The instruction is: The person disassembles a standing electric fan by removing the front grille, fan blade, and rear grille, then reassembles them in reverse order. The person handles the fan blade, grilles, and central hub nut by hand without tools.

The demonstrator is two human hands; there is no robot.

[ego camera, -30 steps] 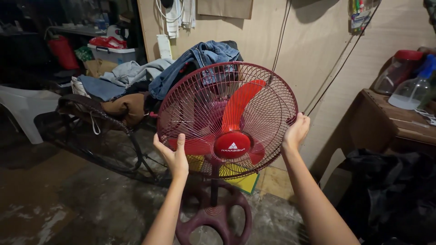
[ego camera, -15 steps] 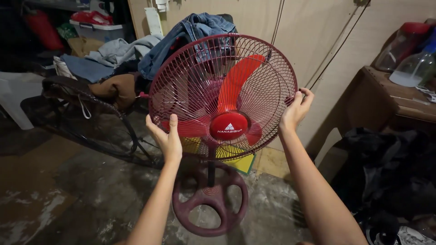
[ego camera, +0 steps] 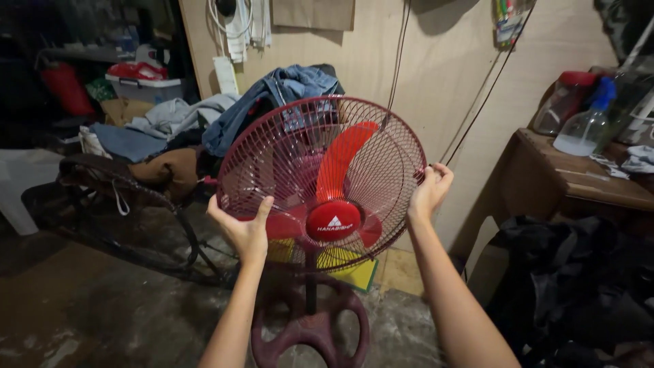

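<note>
Much of the scene was lost to you: the far left corner sat in deep shadow, the heap of dark cloth (ego camera: 579, 286) at lower right was a shapeless mass, and your forearms ran off the bottom edge. The fan's motor housing was hidden behind the grille, and the pole (ego camera: 311, 289) showed only as a short dark stretch between the guard and the round base (ego camera: 310, 334), whose lower part was cut off. The fan (ego camera: 323, 180) stood on the wet concrete floor (ego camera: 102, 320) in the middle of the view, close in front of the plywood wall (ego camera: 443, 75). To its left a rocking chair (ego camera: 122, 204) loaded with clothes (ego camera: 272, 95) crowded in near the guard; to the right a wooden table (ego camera: 579, 177) carrying a spray bottle (ego camera: 582, 123) stood a little apart, leaving a narrow gap on that side. Open floor lay only toward you and to the lower left. The fan's round wire guard was dark red, with brighter red blades (ego camera: 344, 160) behind it and a red hub cap at the centre. Your left hand (ego camera: 242, 228) was pressed flat-palmed against the lower left rim, fingers spread and thumb raised, while your right hand (ego camera: 429, 191) curled its fingers around the rim's right edge, pinching the wire.
</note>
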